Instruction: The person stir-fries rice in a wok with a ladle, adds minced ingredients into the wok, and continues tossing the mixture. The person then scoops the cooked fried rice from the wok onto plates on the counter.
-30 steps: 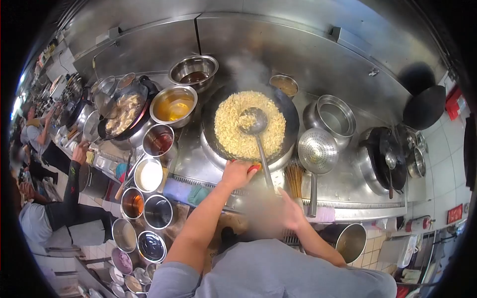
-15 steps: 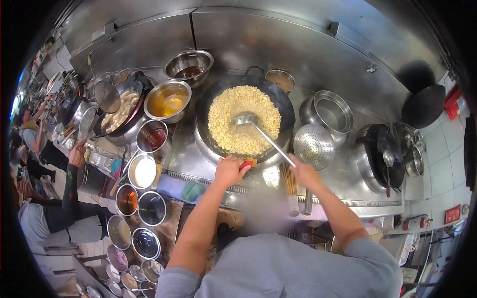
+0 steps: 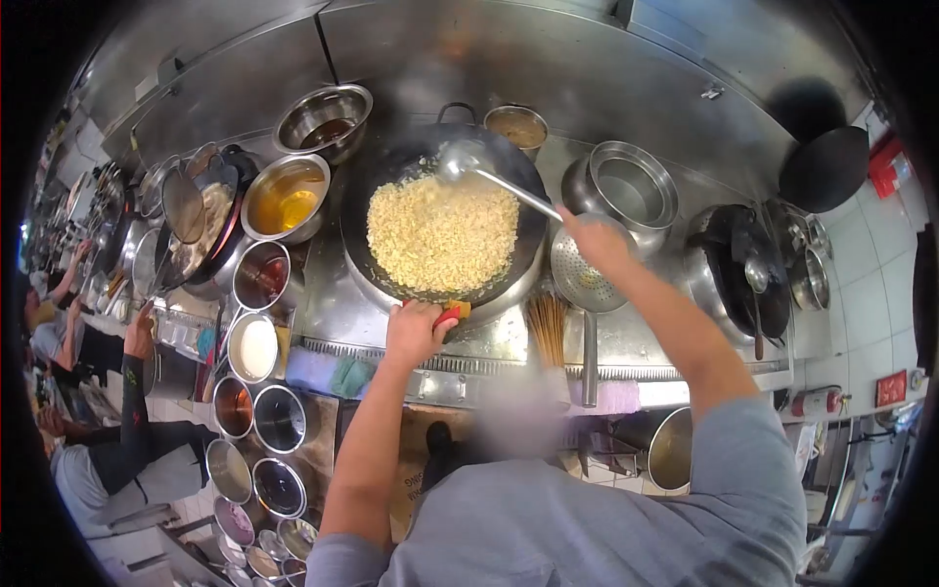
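Observation:
A black wok [image 3: 528, 186] holds a heap of pale yellow fried rice [image 3: 445, 235]. My left hand [image 3: 416, 331] is closed on a red and yellow cloth [image 3: 453, 313] at the wok's near rim. With my right hand [image 3: 590, 240] I grip the handle of a steel ladle [image 3: 465, 162], whose bowl is at the far edge of the rice. Beneath my right forearm lies a perforated strainer [image 3: 577, 279]. A bamboo brush [image 3: 547, 328] lies between the wok and the strainer handle.
Left of the wok are a bowl of yellow oil [image 3: 289, 199], another steel bowl [image 3: 324, 122] and several containers. A steel pot [image 3: 633, 188] stands at the right, with dark woks [image 3: 748, 279] beyond. Co-workers [image 3: 127, 430] stand at far left.
The ladle has moved from the middle of the rice to its far edge, and my right hand has moved forward. The rice heap has shifted nearer, baring the far wok wall. The view has shifted.

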Motion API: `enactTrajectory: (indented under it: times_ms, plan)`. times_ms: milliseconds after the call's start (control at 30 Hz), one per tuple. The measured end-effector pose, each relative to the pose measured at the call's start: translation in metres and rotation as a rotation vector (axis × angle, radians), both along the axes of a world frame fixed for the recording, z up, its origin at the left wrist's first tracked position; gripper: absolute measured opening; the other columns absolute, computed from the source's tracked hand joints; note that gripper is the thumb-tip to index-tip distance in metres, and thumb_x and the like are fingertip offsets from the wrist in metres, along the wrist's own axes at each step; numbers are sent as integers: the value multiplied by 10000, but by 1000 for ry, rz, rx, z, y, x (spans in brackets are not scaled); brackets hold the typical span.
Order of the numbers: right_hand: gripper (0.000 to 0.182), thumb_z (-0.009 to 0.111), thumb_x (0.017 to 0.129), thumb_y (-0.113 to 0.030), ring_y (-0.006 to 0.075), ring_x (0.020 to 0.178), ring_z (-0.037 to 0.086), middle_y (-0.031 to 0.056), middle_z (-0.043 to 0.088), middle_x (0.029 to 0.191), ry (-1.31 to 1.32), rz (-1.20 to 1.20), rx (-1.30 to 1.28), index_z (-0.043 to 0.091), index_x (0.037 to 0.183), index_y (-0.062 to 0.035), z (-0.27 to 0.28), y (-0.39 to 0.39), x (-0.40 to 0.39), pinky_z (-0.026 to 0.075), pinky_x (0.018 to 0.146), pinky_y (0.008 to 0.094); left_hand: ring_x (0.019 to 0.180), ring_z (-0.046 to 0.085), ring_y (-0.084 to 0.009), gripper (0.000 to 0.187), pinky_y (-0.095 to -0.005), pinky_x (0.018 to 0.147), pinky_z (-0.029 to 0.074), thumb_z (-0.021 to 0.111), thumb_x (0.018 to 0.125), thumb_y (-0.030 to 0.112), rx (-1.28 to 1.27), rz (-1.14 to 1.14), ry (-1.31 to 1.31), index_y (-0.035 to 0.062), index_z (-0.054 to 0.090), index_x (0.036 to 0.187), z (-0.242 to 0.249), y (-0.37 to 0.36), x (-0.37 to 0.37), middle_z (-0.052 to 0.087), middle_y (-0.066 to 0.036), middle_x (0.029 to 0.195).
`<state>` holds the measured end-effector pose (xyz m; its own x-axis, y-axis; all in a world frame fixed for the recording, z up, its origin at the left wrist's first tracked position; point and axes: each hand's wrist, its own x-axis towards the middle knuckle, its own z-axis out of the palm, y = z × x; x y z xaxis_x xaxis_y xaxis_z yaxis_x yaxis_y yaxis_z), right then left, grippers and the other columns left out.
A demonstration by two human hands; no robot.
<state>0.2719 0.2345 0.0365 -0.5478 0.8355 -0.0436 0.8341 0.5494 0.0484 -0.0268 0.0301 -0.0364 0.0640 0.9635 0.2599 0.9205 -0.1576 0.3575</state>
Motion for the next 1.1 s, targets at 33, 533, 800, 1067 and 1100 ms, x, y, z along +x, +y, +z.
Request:
enactTrajectory:
  times_ms: [33, 533, 800, 1067, 1100]
  plan:
    - [538, 415, 965, -193, 358, 650, 630, 182, 615, 733, 29, -16, -31, 238, 1468, -256, -14, -22, 14, 509, 598, 456, 797, 587, -276, 310, -421, 703, 407, 634, 818, 389, 7, 1, -18, 81, 637, 781, -1, 0, -1, 633, -73, 778]
    - [388, 413, 963, -282, 423, 862, 623, 236, 641, 901, 334, -279, -376, 442, 1326, -144, -83, -119, -145, 492, 732, 520, 889, 599, -301, 324, -448, 794, 394, 499, 918, 387, -137, -270, -72, 98, 643, 886, 7, 5, -35, 648, -108, 861]
    - [587, 472, 938, -215, 440, 933, 602, 306, 609, 990, 537, -223, -409, 223, 1470, -201, 10, -244, -62, 471, 809, 484, 799, 601, -316, 320, -446, 750, 384, 545, 887, 385, 65, -184, -113, 90, 642, 808, -18, 11, -21, 643, -115, 800]
    - [601, 489, 912, -178, 400, 764, 620, 208, 650, 890, 94, -247, -727, 263, 1464, -246, 201, -330, 22, 477, 695, 466, 587, 589, -302, 321, -417, 660, 394, 574, 879, 365, -12, -284, -47, 100, 624, 705, 153, -82, 17, 599, -93, 588]
    - [594, 471, 929, -193, 390, 740, 625, 208, 642, 843, 34, -185, -704, 236, 1468, -274, 200, -326, 20, 483, 698, 469, 587, 589, -302, 321, -417, 660, 394, 574, 879, 365, -18, -287, -41, 100, 624, 705, 148, -80, 16, 599, -93, 588]
